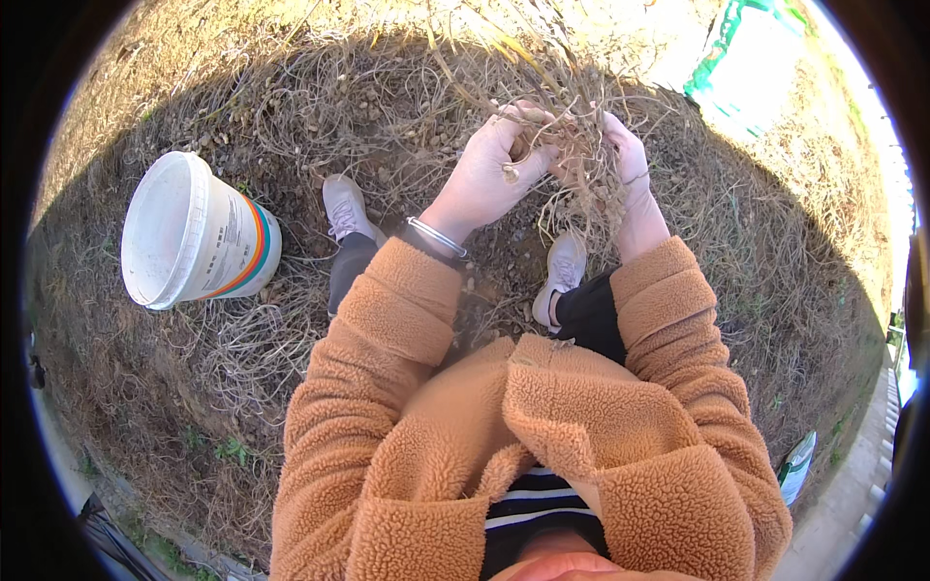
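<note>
A bundle of dry peanut plants (591, 179) is held up in front of me, its pale roots hanging down and its stems pointing away. My right hand (632, 169) is closed round the right side of the bundle, with some fingers hidden behind the roots. From the left, my left hand (496, 172) reaches in, thumb and fingers closed on peanut pods among the roots. One tan peanut pod (510, 174) shows beside its thumb. To the left, a white plastic bucket (215, 237) with a coloured stripe leans with its mouth toward the left.
Dry vines and loose peanut pods cover the soil (378, 126) beyond my feet. My shoes (346, 205) stand on either side of the bundle. A green-and-white sack (741, 68) lies at the far right, and a smaller green-and-white packet (797, 467) sits at the lower right.
</note>
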Demonstrator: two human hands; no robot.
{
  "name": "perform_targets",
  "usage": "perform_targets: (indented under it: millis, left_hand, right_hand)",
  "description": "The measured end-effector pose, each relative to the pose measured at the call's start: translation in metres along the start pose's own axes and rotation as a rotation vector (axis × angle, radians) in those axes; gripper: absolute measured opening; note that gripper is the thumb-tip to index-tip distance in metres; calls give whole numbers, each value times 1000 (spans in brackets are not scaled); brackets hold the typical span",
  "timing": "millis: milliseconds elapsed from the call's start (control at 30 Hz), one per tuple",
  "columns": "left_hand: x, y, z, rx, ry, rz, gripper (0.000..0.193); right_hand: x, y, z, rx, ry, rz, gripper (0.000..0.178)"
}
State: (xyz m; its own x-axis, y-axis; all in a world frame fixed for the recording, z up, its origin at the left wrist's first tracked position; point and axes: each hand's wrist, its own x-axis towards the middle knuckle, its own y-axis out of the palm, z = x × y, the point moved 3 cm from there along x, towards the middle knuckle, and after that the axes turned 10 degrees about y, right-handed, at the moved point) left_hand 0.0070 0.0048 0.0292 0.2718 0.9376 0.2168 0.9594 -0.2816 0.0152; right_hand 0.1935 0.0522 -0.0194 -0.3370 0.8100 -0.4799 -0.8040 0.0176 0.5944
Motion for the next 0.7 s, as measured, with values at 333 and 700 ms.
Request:
perform_targets:
  millis: [333, 700]
  left_hand:
    - [2, -7, 29, 440, -93, -260, 17]
    - [-19, 39, 43, -531, -528, 207, 24]
  right_hand:
    - [-9, 20, 1, 104, -111, 97, 39]
    - [-18, 32, 11, -54, -310, -277, 55]
